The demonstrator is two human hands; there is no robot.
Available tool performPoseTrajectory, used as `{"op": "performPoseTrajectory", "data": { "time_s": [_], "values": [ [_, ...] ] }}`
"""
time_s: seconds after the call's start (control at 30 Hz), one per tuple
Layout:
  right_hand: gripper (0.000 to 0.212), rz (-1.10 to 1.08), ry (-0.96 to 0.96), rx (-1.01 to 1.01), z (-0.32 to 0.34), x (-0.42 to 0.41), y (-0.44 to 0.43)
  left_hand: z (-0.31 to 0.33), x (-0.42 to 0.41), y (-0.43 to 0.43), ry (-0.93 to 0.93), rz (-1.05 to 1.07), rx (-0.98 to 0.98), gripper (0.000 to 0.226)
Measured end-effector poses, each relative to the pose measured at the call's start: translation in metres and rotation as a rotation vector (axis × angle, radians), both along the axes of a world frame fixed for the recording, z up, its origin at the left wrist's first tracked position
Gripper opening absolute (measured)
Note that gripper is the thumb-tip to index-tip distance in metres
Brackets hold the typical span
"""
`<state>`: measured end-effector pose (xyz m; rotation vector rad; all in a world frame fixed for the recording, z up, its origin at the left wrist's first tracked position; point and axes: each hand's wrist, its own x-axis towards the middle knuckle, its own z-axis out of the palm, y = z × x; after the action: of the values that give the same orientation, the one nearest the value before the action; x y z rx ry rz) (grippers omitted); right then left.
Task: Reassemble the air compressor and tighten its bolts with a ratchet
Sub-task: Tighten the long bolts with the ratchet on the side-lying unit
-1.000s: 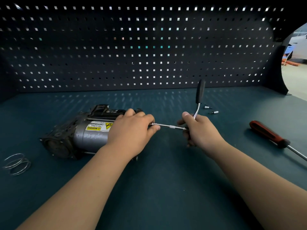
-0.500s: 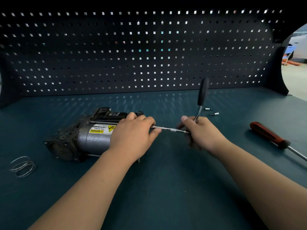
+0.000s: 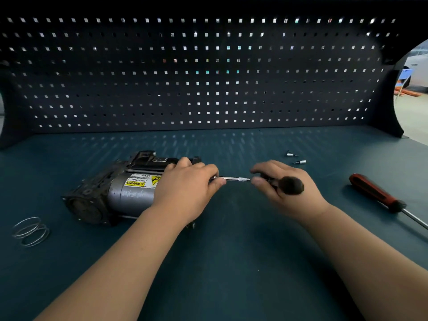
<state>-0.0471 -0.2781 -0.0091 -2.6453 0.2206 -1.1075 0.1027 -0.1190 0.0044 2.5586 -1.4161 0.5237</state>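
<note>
Air compressor (image 3: 129, 191): found lying on its side, left of centre on bench (image 3: 231, 262). Head view: noted left hand (image 3: 185, 188) over its right end, fingertips pinching extension bar (image 3: 234, 179); right hand (image 3: 278, 193) curled round ratchet (image 3: 290, 185). Judged mid-tightening (bolt head hidden). Saw spring (image 3: 30, 231) lying apart at far left, possibly unfitted; could not tell bolts remaining.

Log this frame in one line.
left hand: pinches extension at compressor | right hand: grips ratchet, handle toward camera | loose: screwdriver, spring, two bits
</note>
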Motion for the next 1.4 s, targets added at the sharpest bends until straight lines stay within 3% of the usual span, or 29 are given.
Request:
{"op": "performPoseTrajectory", "data": {
  "time_s": [0.07,0.13,0.2,0.3,0.47,0.53,0.67,0.77,0.9,0.97,1.03,1.1,1.2,1.3,1.4],
  "values": [
    [0.040,0.021,-0.020,-0.187,0.001,-0.001,-0.001,0.000,-0.001,0.001,-0.005,-0.005,0.004,0.038],
    [0.029,0.011,-0.040,-0.318,0.001,0.000,0.000,-0.001,-0.002,0.002,-0.019,-0.001,0.003,0.038],
    [0.024,0.005,-0.021,-0.260,-0.001,0.000,0.000,-0.001,-0.003,0.003,-0.030,0.004,-0.003,0.037],
    [0.039,0.013,0.144,0.110,-0.004,0.003,0.002,-0.001,-0.004,0.003,-0.033,0.009,0.001,0.039],
    [0.059,-0.061,0.403,1.031,0.008,0.015,0.002,-0.001,-0.004,0.003,-0.040,0.011,0.049,0.042],
    [0.064,-0.036,0.439,1.248,0.008,0.016,0.003,-0.001,-0.003,0.002,-0.051,0.009,0.066,0.042],
    [0.068,-0.087,0.400,1.103,0.004,0.018,0.002,-0.001,-0.002,0.000,-0.072,0.011,0.087,0.041],
    [0.065,-0.167,0.301,0.728,0.003,0.016,0.000,0.000,-0.001,-0.002,-0.071,0.009,0.083,0.038],
    [0.030,0.012,0.068,0.166,-0.003,0.005,-0.004,0.001,-0.001,-0.002,-0.043,0.017,0.082,0.037],
    [0.029,0.059,0.008,-0.122,-0.004,0.002,-0.003,0.001,-0.002,-0.002,-0.036,0.017,0.077,0.036],
    [0.032,0.055,-0.015,-0.252,-0.004,0.002,-0.004,0.001,-0.002,-0.001,-0.036,0.019,0.074,0.036],
    [0.027,0.041,-0.003,-0.200,-0.003,0.003,-0.002,0.001,-0.003,-0.001,-0.041,0.023,0.075,0.035],
    [0.022,0.013,0.075,0.115,-0.005,0.004,0.003,0.001,-0.004,0.000,-0.056,0.024,0.072,0.037],
    [0.030,-0.076,0.129,0.348,-0.001,0.010,0.008,0.000,-0.005,0.001,-0.046,0.019,0.045,0.038],
    [0.041,-0.081,0.202,0.741,0.010,0.016,0.010,0.001,-0.005,0.003,-0.031,0.009,0.027,0.040]
  ]
}}
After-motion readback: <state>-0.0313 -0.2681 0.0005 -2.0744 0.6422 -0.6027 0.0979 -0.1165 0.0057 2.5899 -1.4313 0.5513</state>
